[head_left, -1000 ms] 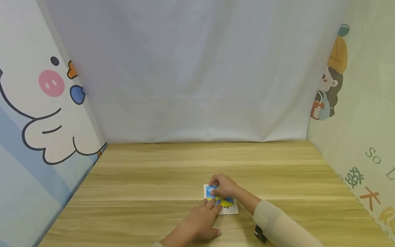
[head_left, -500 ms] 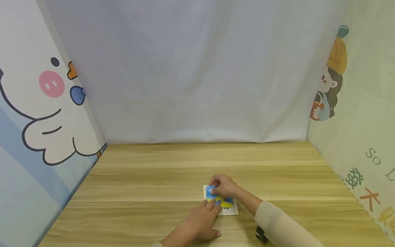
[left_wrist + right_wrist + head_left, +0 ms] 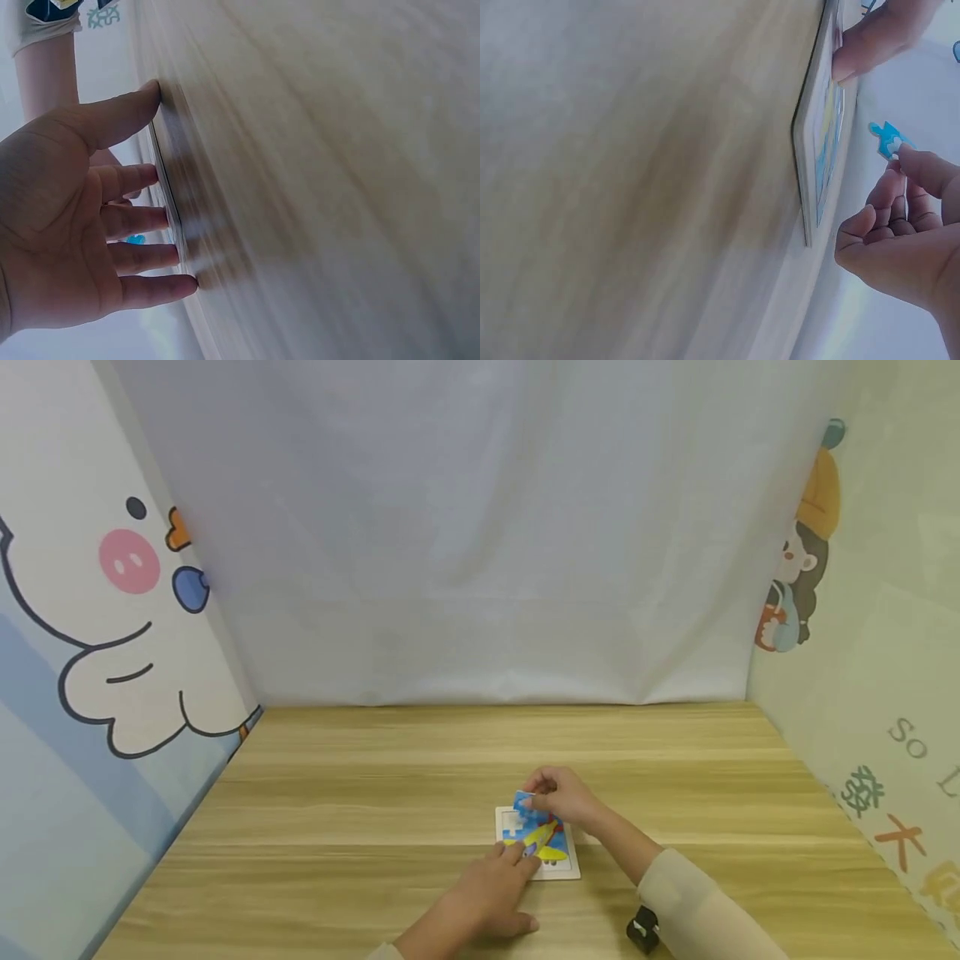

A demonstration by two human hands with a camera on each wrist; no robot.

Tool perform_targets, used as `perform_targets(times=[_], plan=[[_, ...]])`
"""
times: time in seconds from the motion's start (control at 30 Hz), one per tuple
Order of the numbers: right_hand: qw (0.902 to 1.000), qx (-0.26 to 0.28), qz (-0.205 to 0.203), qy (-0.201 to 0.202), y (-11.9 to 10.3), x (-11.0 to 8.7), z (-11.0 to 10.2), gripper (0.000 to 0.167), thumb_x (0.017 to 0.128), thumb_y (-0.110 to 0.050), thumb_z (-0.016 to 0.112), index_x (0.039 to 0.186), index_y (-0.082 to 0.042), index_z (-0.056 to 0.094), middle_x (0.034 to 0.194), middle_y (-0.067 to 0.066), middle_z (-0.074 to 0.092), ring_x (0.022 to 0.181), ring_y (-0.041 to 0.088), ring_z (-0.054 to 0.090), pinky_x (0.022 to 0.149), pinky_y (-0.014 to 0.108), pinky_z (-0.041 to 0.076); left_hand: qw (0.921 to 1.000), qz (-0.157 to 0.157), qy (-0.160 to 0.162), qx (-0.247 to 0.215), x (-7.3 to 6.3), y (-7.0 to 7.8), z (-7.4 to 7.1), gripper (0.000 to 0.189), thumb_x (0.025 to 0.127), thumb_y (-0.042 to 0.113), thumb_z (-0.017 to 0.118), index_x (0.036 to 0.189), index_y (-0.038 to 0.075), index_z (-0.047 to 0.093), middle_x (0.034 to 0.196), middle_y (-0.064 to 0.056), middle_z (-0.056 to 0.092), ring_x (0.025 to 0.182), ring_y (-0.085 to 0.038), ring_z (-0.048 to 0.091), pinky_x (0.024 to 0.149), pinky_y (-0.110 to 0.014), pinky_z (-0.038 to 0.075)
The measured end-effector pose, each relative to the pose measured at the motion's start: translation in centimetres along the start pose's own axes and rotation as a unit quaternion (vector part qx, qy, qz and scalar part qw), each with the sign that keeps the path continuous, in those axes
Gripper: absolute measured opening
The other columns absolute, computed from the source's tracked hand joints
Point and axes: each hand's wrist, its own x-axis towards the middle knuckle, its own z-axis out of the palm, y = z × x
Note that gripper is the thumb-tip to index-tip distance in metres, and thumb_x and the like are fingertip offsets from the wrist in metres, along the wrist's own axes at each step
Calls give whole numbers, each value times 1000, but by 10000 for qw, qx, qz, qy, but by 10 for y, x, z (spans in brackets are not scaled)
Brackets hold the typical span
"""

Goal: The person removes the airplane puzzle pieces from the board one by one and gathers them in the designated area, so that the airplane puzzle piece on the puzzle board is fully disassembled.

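Note:
A flat jigsaw puzzle [image 3: 557, 875] with a white frame and a yellow plane on blue lies on the table. Straight fingers of my left hand [image 3: 491, 893] rest on its lower left part, and the thumb is spread toward me. My right hand [image 3: 564, 797] pinches a blue puzzle piece [image 3: 889, 139] with a white cloud between thumb and finger, raised above the board. A pale gap [image 3: 512, 821] shows at the puzzle's upper left corner. In the left wrist view, my left hand [image 3: 56, 217] has its fingertips at the board's edge.
The wood-grain table [image 3: 360, 793] ends at a grey-white curtain [image 3: 480, 568]. Cartoon-printed panels stand left [image 3: 127, 635] and right [image 3: 862, 652]. A small black object [image 3: 642, 930] shows beside the right sleeve [image 3: 697, 902].
My right hand has lifted the corner piece out of the puzzle, moving up and slightly right and baring a pale gap. The left hand has stayed on the board.

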Motion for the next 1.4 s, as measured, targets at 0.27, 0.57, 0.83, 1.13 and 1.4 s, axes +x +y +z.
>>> perform_targets(times=[0.27,0.57,0.83,1.13,1.4], plan=[[9998,184,28,-105,3,-3,1,13,82,-3,68,93,2,61,79,5,56,68,16,51,60,29,47,10000,-32,0,-74,0,-2,3,72,75,51,71,133,17,49,141,-9,41,125,-35,40,92,-46,43],[9998,168,-116,-56,2,-16,-5,13,83,-3,67,92,3,62,80,5,58,71,17,54,65,34,50,9990,-81,-81,-421,0,0,1,73,75,51,71,135,17,48,142,-10,39,127,-36,37,94,-50,40],[9999,110,50,38,8,-24,-14,14,83,-5,68,92,2,62,82,6,59,75,18,54,67,32,48,9987,-180,-88,-478,0,4,2,72,74,47,73,135,17,49,142,-9,39,127,-36,37,92,-52,41],[9992,65,226,326,14,-24,-28,11,83,-7,67,91,0,64,84,5,60,79,19,54,68,30,46,9986,-235,-37,-468,3,4,2,67,77,38,72,135,17,48,143,-9,39,128,-36,36,95,-50,40],[9978,110,390,527,18,-22,-41,11,85,-7,65,93,0,65,84,5,62,78,19,56,70,34,48,9991,-245,-59,-329,4,3,2,66,78,39,71,136,16,48,143,-9,38,128,-36,36,95,-51,39]])
